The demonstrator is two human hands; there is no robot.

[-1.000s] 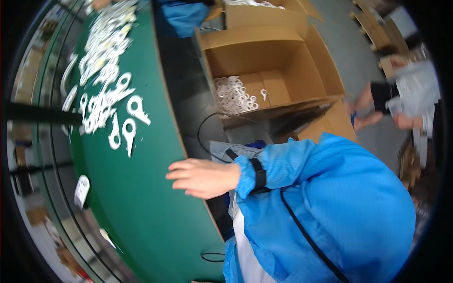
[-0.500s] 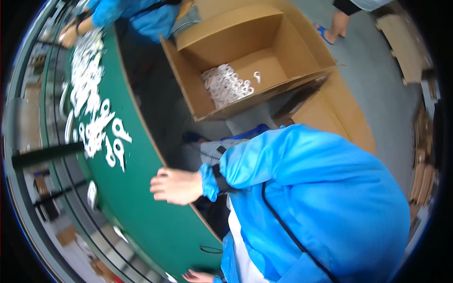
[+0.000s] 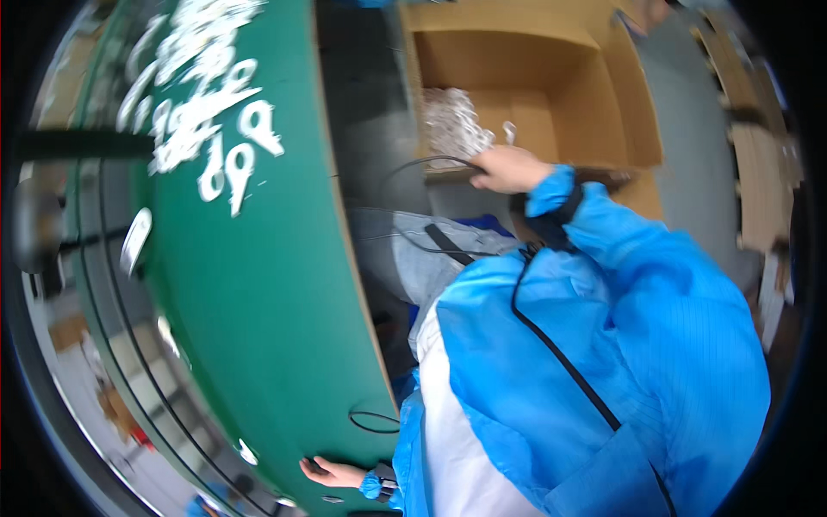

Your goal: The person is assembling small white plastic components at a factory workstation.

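Head view: right hand [image 3: 510, 169] by open brown cardboard box [image 3: 590, 103], left hand [image 3: 334, 473] at green table [image 3: 267, 319]; I can't tell either grip.

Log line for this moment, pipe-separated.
right hand: by cardboard box edge, grip unclear | left hand: at green tabletop, grip unclear | white parts: on tabletop, more in box

The table [image 3: 276, 345] at left is plain green, the ringed pieces [image 3: 207, 47] on its far end white, the far box [image 3: 603, 108] cardboard brown, and the near jacket [image 3: 689, 327] bright blue with faint fine lines, around a white garment [image 3: 448, 422].
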